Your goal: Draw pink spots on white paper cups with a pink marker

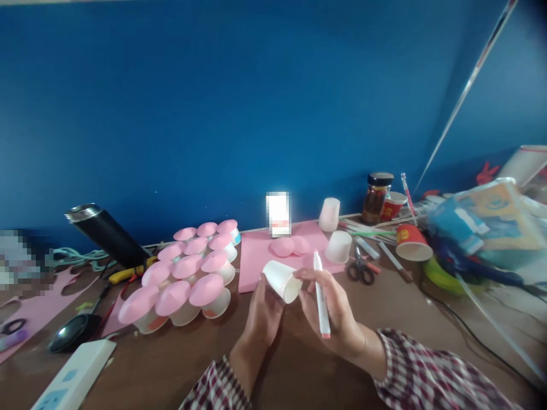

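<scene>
Blue wall (256, 102), plain and broad, rises behind your brown table (179, 364). Near the middle, your left hand (260, 319) grasps a small white paper cup (277, 278), its fingers curled round the side. You have it tilted, with the open mouth turned toward your right hand (335, 310). That hand's fingers grip a slim white marker with a pinkish end (321, 302), the white tip pointing up and away from you, while its fingertips are at the cup's rim.

Just beyond your hands lies a flat pink paper sheet (252, 262) bearing two overlapping round pink paper pieces (282, 247). At its right side, two upside-down white paper cups (339, 246) stand one behind the other. To your left, twelve cups topped with shallow pink paper cones (187, 266) stand close together in rows.

To your right, you have black-handled scissors (360, 265), a red paper cup on its side (405, 236) and a dark-lidded glass jar (376, 199). Over at far left, a black cylindrical tumbler (113, 236) leans behind a white power strip (81, 373).
</scene>
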`<state>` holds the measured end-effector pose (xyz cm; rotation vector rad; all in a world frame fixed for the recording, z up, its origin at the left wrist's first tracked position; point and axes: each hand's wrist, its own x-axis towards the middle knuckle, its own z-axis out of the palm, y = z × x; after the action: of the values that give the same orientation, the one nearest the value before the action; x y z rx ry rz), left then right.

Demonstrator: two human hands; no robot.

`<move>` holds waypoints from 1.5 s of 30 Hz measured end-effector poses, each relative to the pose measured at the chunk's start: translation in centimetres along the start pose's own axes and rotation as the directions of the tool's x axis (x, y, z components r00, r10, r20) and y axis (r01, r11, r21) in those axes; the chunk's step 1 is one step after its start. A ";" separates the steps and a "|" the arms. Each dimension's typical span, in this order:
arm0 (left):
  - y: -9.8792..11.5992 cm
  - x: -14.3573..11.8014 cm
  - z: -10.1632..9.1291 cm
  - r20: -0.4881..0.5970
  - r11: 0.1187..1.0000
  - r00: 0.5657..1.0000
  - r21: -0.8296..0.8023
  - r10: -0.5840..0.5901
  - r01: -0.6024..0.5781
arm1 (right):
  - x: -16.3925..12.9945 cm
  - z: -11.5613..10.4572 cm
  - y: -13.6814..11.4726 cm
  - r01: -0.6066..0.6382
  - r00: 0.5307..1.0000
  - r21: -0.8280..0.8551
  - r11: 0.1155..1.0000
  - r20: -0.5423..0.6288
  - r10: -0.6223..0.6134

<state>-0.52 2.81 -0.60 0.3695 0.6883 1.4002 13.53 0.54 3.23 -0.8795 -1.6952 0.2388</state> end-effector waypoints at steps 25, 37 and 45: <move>0.6 0.1 -0.5 0.012 0.999 0.999 0.015 -0.039 0.039 | -2.2 0.1 2.9 -0.006 0.993 -0.088 0.996 0.117 0.016; 0.4 -0.1 -0.2 -0.012 0.997 0.998 0.035 -0.062 0.062 | -3.1 0.6 2.6 0.000 0.985 0.044 0.999 0.170 -0.007; 0.4 -0.1 -0.5 -0.027 0.999 0.999 0.030 -0.038 0.038 | -2.8 0.4 2.2 -0.187 0.982 0.272 0.944 0.022 0.188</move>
<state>-1.14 2.70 -0.70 0.3610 0.7350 1.3619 14.30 0.34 -0.27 -0.8324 -1.5294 0.5858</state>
